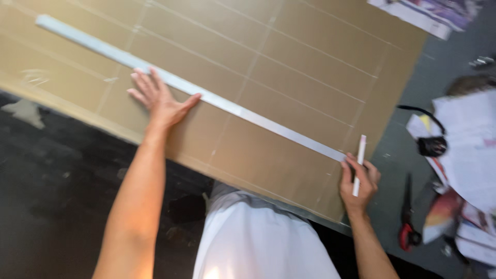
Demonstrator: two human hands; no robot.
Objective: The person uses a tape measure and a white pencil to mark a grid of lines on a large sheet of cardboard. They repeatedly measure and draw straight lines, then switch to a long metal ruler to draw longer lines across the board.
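A broad brown cardboard sheet fills most of the view, flat and matte, ruled with thin pale lines into long bands; its near edge runs from nine o'clock down toward five o'clock, overhanging a dark, mottled floor. Across the sheet lies a long, narrow metal straightedge, smooth and silvery, slanting from eleven o'clock to four o'clock.

The left hand lies flat and spread, palm down, fingers resting on the straightedge and cardboard, grip open. The right hand, at the straightedge's lower end by the sheet's right edge, has its grip closed around a slim white pencil-like stick, standing nearly upright.

At three o'clock grey surface lies bare beside the sheet, then loose glossy papers, a black round object, and red-handled scissors at four o'clock.
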